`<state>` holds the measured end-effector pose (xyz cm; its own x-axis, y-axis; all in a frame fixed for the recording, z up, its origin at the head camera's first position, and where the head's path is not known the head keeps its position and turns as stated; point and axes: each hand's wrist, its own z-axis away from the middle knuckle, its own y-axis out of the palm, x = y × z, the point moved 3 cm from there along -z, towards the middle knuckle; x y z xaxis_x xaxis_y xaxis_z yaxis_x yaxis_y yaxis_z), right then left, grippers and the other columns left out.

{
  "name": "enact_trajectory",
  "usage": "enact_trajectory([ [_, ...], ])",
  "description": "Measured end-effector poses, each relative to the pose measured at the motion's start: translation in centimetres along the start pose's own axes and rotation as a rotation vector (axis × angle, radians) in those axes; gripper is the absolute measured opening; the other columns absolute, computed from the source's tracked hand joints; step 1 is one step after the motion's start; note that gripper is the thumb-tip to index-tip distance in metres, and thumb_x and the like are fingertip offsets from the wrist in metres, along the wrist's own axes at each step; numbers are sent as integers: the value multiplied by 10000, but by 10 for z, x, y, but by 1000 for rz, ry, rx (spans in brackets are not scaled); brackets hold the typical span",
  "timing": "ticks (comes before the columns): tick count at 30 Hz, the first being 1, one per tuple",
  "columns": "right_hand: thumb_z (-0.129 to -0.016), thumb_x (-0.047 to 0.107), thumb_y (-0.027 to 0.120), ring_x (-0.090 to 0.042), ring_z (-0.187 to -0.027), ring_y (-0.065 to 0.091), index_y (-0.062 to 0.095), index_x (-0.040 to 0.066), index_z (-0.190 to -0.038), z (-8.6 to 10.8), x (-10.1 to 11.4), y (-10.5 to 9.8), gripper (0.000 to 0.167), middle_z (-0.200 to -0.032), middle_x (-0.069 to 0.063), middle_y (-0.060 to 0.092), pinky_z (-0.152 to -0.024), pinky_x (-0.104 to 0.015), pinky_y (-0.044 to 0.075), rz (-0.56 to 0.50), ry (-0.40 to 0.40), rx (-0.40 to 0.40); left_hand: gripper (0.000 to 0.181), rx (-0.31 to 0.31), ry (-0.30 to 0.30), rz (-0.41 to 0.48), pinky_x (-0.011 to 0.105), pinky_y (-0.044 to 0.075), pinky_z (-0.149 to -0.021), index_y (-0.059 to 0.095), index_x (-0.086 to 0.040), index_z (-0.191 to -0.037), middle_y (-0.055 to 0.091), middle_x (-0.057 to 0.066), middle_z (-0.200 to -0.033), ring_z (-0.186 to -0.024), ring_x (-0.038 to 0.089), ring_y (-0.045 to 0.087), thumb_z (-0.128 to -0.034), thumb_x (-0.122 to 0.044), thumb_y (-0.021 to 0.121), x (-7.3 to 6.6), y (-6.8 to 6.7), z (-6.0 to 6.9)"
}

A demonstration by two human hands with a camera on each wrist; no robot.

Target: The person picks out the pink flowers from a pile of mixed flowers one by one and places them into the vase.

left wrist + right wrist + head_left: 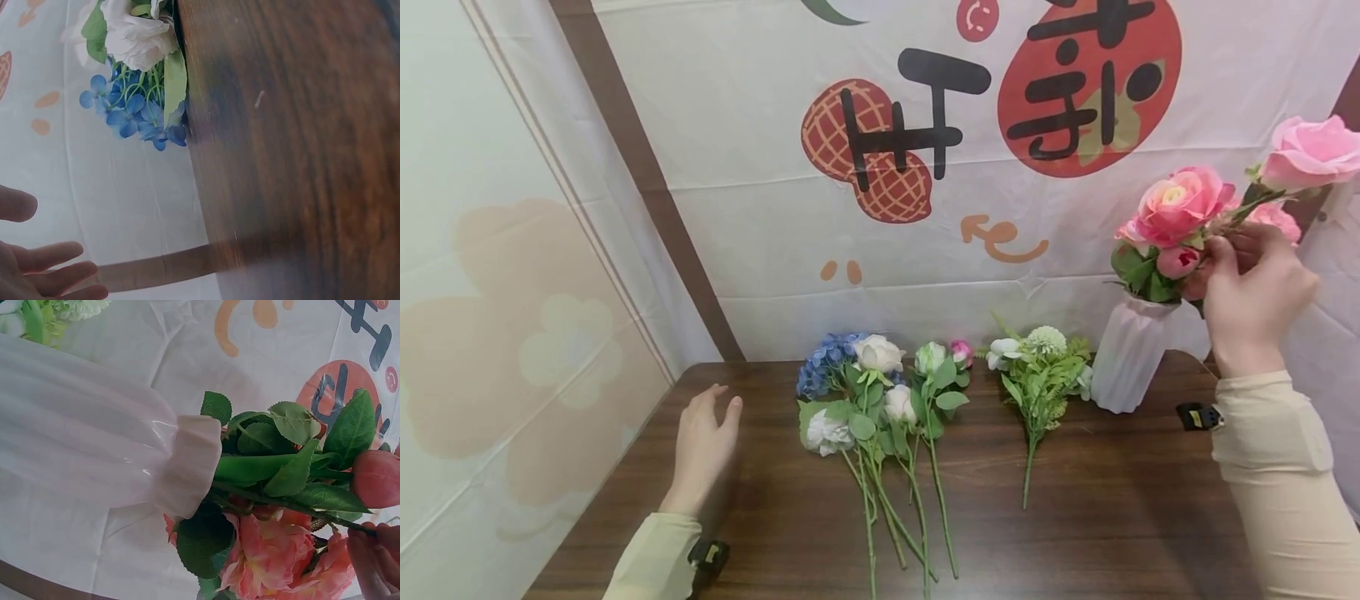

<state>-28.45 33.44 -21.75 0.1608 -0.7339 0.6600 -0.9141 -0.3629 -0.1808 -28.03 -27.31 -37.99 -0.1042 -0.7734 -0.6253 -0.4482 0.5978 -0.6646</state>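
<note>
My right hand (1262,287) pinches the green stem of a pink rose (1311,152) above the white ribbed vase (1129,354). In the right wrist view the fingertips (369,556) grip this stem (281,501), which runs down to the vase mouth (194,465). Coral-pink roses (1180,204), a closed pink bud (378,479) and green leaves fill the vase opening. My left hand (703,442) is held at the left side of the table with its fingers spread and nothing in them. Nearest to it are a blue hydrangea (823,367) and a white flower (829,432).
White and cream roses (880,354) and a pink-tipped stem (961,352) lie mid-table, stems toward me. A green-white spray (1033,375) lies left of the vase. The dark wooden table (760,517) meets a printed white cloth (737,225) at its back edge.
</note>
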Motion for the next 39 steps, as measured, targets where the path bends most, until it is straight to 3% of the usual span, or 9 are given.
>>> enact_trajectory([
  [5,-918,261,587,260,-681,432,668,88,-1108,-1,1,4,269,-1028,-167,710,-796,-149,376,32,-33,35,449,3,-6,-4,572,254,-1062,484,76,-1298,400,291,-1412,-1289,482,334,-984,-244,457,1,0,0],
  [8,-920,249,590,-27,-820,659,661,50,-1087,-1,1,4,269,-1001,-184,709,-864,-352,390,51,-95,40,450,3,-5,-5,573,254,-1062,483,77,-1299,398,291,-1415,-1289,484,335,-984,-243,458,1,1,0],
  [11,-925,233,581,-444,-932,609,653,6,-1080,-2,0,5,284,-978,-230,698,-857,-503,360,58,-162,61,449,1,-2,-6,575,254,-1062,483,78,-1299,399,293,-1412,-1287,488,335,-983,-242,459,1,1,0],
  [13,-928,224,568,-470,-910,597,654,-7,-1075,-2,-2,7,287,-964,-256,689,-832,-544,352,65,-196,72,451,3,-4,-5,574,252,-1063,482,76,-1301,398,293,-1414,-1290,487,332,-984,-244,456,1,1,0],
  [17,-920,196,564,-87,-755,643,652,-7,-1061,0,-9,10,263,-943,-251,694,-830,-525,347,53,-206,75,457,13,-11,-7,574,247,-1068,476,73,-1307,393,291,-1417,-1297,485,325,-987,-253,448,2,2,0],
  [24,-900,214,563,-21,-753,629,671,-14,-1038,10,-19,10,288,-939,-249,695,-866,-519,342,52,-189,110,454,11,-5,-9,575,246,-1069,476,72,-1304,394,292,-1416,-1291,487,332,-984,-250,455,1,2,0],
  [28,-898,234,577,352,-676,261,661,-12,-1033,13,-22,12,293,-941,-248,695,-840,-502,315,30,-190,112,455,11,-8,-12,581,249,-1061,473,76,-1306,389,296,-1418,-1287,492,329,-988,-248,447,1,-1,0],
  [32,-894,245,579,342,-659,275,667,8,-1037,12,-23,11,290,-935,-259,691,-814,-453,305,20,-181,106,460,14,-9,-7,586,248,-1059,470,72,-1309,384,294,-1422,-1292,492,322,-991,-259,442,1,-1,0],
  [39,-879,328,610,266,-670,458,717,121,-1033,7,-21,2,279,-970,-129,731,-693,-13,373,-85,-82,-16,458,27,3,-15,589,240,-1067,469,81,-1308,383,304,-1417,-1299,496,313,-990,-248,444,1,-1,4],
])
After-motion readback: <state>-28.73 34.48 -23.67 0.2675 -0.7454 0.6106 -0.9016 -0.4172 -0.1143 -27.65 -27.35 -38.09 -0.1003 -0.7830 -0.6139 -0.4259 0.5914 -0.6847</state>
